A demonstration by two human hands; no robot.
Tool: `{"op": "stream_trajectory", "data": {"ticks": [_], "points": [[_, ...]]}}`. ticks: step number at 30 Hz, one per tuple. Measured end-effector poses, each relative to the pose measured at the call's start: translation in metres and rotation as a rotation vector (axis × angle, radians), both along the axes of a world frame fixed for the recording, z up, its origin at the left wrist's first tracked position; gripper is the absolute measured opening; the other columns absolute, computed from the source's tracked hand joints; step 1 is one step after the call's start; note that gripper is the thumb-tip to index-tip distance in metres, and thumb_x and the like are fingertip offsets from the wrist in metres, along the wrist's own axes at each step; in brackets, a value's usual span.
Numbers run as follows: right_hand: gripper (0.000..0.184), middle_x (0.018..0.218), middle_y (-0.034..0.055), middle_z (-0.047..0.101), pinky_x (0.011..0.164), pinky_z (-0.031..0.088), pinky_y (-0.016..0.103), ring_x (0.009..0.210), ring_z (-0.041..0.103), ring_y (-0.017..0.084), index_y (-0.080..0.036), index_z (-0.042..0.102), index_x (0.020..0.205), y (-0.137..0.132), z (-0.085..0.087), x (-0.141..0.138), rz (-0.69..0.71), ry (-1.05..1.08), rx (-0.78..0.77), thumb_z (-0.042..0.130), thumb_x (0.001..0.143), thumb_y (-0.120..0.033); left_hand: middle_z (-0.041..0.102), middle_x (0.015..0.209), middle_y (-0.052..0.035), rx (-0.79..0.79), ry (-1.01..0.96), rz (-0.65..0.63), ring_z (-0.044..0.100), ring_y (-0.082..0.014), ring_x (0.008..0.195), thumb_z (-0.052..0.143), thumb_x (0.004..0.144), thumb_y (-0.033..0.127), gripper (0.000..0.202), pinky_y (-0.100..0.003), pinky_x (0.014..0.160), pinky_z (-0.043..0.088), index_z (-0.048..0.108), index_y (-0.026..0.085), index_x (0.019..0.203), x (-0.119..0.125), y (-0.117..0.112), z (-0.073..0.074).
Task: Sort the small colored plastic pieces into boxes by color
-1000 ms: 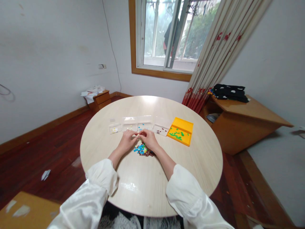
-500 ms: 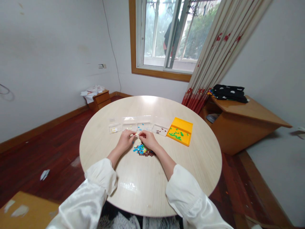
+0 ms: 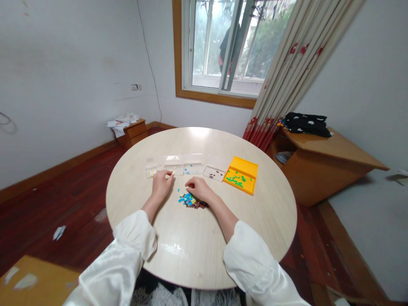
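My left hand [image 3: 162, 184] is closed in a pinch at the front edge of a clear plastic box [image 3: 177, 170], with a small pale toy brick [image 3: 174, 173] at its fingertips. Just above the pile of small blue, brown and yellow toy bricks [image 3: 188, 199], my right hand [image 3: 200, 189] hovers with fingers curled together. What its fingertips hold, if anything, is too small to make out. A single blue brick [image 3: 178, 190] lies left of the pile.
Beyond my hands stand a clear box with yellow bricks [image 3: 152, 171], one with blue bricks [image 3: 193, 169] and one with brown bricks [image 3: 214, 174]. An open yellow case [image 3: 250, 190] with green bricks lies right on the round table [image 3: 191, 250].
My left hand has moved left and slightly away from me, from beside the right hand to the clear box. My right hand stays near the pile.
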State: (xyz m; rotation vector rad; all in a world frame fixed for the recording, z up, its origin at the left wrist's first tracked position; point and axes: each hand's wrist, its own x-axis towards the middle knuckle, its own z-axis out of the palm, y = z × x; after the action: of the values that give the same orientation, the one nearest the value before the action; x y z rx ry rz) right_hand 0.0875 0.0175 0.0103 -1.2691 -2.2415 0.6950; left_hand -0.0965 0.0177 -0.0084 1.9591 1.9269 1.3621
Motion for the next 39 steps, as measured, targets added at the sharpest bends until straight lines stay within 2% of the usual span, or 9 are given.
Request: {"op": "stream_trajectory", "data": {"ticks": [7, 17, 22, 27, 32, 39], "points": [[0.013, 0.078, 0.0062, 0.066, 0.072, 0.043, 0.025, 0.074, 0.057, 0.015, -0.013, 0.069, 0.078, -0.002, 0.000, -0.003, 0.001, -0.022, 0.023, 0.059, 0.073, -0.006, 0.064, 0.087, -0.0092, 0.009, 0.071, 0.138, 0.054, -0.0275, 0.094, 0.050, 0.081, 0.027, 0.020, -0.043, 0.085, 0.036, 0.069, 0.019, 0.083, -0.009, 0.009, 0.000], [0.015, 0.086, 0.0088, 0.065, 0.081, 0.043, 0.028, 0.082, 0.058, 0.016, -0.012, 0.067, 0.085, 0.000, -0.005, -0.004, 0.022, -0.041, 0.049, 0.056, 0.076, -0.006, 0.061, 0.092, -0.0110, -0.026, 0.095, 0.154, 0.052, -0.0288, 0.096, 0.050, 0.081, 0.027, 0.026, -0.044, 0.084, 0.036, 0.069, 0.018, 0.097, -0.009, 0.014, -0.004], [0.012, 0.088, 0.0097, 0.064, 0.082, 0.042, 0.028, 0.085, 0.057, 0.017, -0.011, 0.065, 0.084, -0.001, -0.004, -0.004, 0.026, -0.102, 0.057, 0.055, 0.079, -0.007, 0.062, 0.089, -0.0096, 0.017, 0.077, 0.075, 0.053, -0.0265, 0.094, 0.051, 0.082, 0.027, 0.023, -0.042, 0.084, 0.038, 0.068, 0.016, 0.093, -0.002, 0.007, 0.002], [0.010, 0.088, 0.0099, 0.061, 0.082, 0.041, 0.029, 0.087, 0.056, 0.017, -0.012, 0.061, 0.085, -0.001, -0.008, -0.004, 0.039, -0.124, 0.100, 0.054, 0.081, -0.007, 0.064, 0.077, -0.0059, 0.023, 0.062, -0.117, 0.054, -0.0218, 0.081, 0.057, 0.078, 0.025, 0.013, -0.037, 0.079, 0.040, 0.067, 0.017, 0.082, 0.005, 0.001, 0.005], [0.011, 0.090, 0.0089, 0.060, 0.084, 0.040, 0.029, 0.089, 0.055, 0.017, -0.013, 0.059, 0.087, -0.002, -0.012, -0.003, 0.029, -0.122, 0.120, 0.053, 0.081, -0.006, 0.064, 0.073, -0.0042, -0.011, 0.075, -0.273, 0.055, -0.0200, 0.078, 0.061, 0.074, 0.024, 0.008, -0.035, 0.077, 0.041, 0.066, 0.018, 0.073, 0.011, -0.004, 0.006], [0.013, 0.091, 0.0080, 0.060, 0.084, 0.041, 0.029, 0.090, 0.056, 0.017, -0.014, 0.061, 0.089, -0.003, -0.007, -0.003, 0.026, -0.149, 0.111, 0.052, 0.082, -0.008, 0.064, 0.069, -0.0033, -0.018, 0.079, -0.306, 0.055, -0.0190, 0.075, 0.059, 0.073, 0.021, 0.009, -0.034, 0.074, 0.042, 0.066, 0.019, 0.068, 0.014, -0.004, 0.004]]}}
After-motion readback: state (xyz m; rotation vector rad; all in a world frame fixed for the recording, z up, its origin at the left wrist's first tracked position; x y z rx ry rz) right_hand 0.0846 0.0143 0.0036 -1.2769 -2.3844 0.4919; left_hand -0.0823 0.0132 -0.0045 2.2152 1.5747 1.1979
